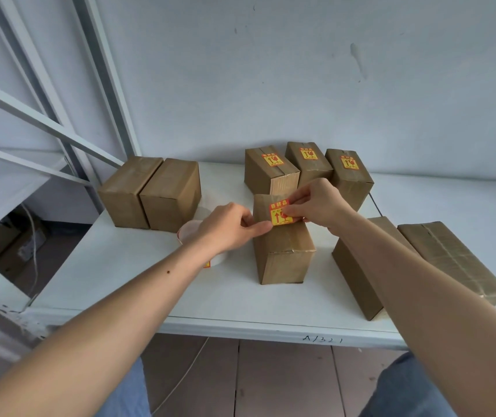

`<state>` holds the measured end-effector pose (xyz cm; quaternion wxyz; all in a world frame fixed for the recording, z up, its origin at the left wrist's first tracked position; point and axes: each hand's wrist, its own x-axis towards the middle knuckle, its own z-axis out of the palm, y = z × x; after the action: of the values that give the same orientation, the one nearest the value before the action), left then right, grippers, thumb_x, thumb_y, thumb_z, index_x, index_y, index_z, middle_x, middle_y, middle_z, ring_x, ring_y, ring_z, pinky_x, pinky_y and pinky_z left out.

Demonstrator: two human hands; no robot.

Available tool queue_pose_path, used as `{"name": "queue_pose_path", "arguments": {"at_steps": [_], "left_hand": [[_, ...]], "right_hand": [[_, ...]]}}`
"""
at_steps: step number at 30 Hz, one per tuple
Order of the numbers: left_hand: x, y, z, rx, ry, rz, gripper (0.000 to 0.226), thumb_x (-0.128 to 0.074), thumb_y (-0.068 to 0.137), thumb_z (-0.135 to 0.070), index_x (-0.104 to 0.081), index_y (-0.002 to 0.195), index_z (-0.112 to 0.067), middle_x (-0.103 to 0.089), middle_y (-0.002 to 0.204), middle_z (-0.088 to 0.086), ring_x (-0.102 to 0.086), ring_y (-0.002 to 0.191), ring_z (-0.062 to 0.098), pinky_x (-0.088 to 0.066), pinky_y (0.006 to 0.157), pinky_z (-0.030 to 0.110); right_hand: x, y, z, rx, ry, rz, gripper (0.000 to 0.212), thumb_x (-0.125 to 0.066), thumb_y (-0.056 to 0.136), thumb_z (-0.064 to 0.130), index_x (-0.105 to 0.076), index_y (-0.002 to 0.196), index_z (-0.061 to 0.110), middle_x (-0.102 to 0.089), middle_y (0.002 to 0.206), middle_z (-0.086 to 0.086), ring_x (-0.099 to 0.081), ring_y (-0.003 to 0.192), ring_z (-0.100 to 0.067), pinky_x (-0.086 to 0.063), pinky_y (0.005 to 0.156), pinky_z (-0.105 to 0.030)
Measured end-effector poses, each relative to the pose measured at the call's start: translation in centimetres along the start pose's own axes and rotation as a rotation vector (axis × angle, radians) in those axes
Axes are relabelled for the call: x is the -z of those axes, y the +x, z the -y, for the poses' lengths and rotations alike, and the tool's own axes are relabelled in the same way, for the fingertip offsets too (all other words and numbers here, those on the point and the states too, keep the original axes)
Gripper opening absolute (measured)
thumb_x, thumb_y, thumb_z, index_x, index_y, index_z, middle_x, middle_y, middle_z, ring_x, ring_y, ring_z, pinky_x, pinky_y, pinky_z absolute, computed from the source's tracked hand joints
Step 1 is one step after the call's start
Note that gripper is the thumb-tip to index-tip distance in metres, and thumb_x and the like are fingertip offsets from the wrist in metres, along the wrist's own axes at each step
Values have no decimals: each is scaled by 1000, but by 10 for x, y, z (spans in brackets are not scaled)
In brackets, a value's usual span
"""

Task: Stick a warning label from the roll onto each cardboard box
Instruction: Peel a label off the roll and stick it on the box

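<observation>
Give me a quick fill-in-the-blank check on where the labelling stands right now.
1. Both hands press a red and yellow label onto the ____ box.
2. Along the wall, ____ boxes already carry labels.
3. The two boxes far left have ____ labels showing.
4. The label roll lies under the ____ hand.

Answers: middle; three; no; left
</observation>
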<state>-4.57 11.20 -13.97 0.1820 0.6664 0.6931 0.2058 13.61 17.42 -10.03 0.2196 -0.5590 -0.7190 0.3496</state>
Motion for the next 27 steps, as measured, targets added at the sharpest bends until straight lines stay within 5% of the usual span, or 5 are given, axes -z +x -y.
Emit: {"name": "queue_pose_path", "arguments": {"at_steps": [5,10,19,27], "left_hand": [[-2,2,0,-3,-58,16,55,-64,74,-66,-72,83,-13,-71,79,1,-65,75,17,-47,61,32],[-2,4,-1,-7,-85,30,55,-65,75,-65,-70,85,-11,-70,79,4,-64,75,19,-43,58,30],[-2,5,-1,7,-140,35,50,-70,74,-61,-70,84,-12,-69,75,1,-64,73,18,-43,58,29],[-2,6,-2,5,-170,26,43,-74,74,-54,-69,82,-12,-64,69,-4,-59,66,13,-42,58,29]], "right_hand": [[-3,1,3,39,-117,-49,23,-78,79,18,-73,98,6,-71,95,-5,-67,73,-9,-53,60,-17],[-10,0,6,24,-222,-139,19,-82,74,23,-75,88,12,-71,83,0,-69,75,-12,-61,73,-38],[-12,-5,5,-26,-260,-255,28,-86,68,36,-73,86,18,-71,88,3,-65,81,-11,-57,66,-33],[-23,8,-11,-67,-216,-304,50,-76,72,53,-63,104,17,-63,97,1,-59,87,-13,-50,65,-31]]}}
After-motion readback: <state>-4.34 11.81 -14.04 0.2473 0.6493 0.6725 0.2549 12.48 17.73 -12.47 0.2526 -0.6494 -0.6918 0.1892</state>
